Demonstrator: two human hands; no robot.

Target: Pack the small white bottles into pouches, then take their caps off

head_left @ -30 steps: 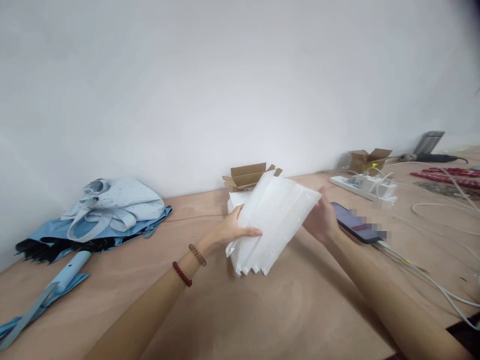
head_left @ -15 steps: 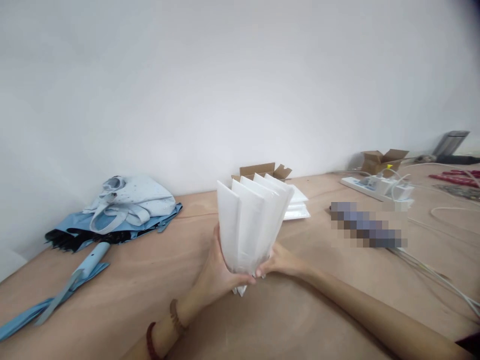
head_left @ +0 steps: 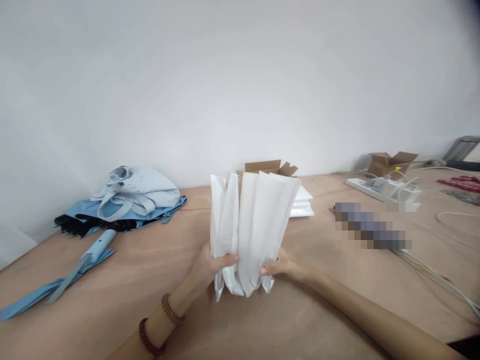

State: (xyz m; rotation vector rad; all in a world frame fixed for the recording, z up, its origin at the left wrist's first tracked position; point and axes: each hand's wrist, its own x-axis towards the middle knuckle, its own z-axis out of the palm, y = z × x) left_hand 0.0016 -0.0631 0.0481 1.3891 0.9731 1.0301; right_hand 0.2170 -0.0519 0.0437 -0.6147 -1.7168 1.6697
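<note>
Both my hands grip a pleated bundle of white foam sheets (head_left: 255, 225) from opposite sides near its lower end. The bundle stands upright above the wooden table (head_left: 112, 300), with its folds running vertically. My left hand (head_left: 213, 265) wraps the near left side, its fingers across the front. My right hand (head_left: 279, 265) presses the right side, mostly behind the lower folds. Behind the bundle, a flat stack of white sheets (head_left: 302, 202) lies on the table, partly hidden.
An open cardboard box (head_left: 266, 169) stands against the wall. Left lie a light blue cloth bundle (head_left: 137, 195) and a pale blue tube (head_left: 101, 245). Right are a blurred-out object (head_left: 371, 226), a power strip (head_left: 382, 189), cables and another carton (head_left: 392, 164).
The bundle has turned from a tilted, flat hold to upright, and its folds now stand less fanned at the top. Both hands have shifted down to its lower end.
</note>
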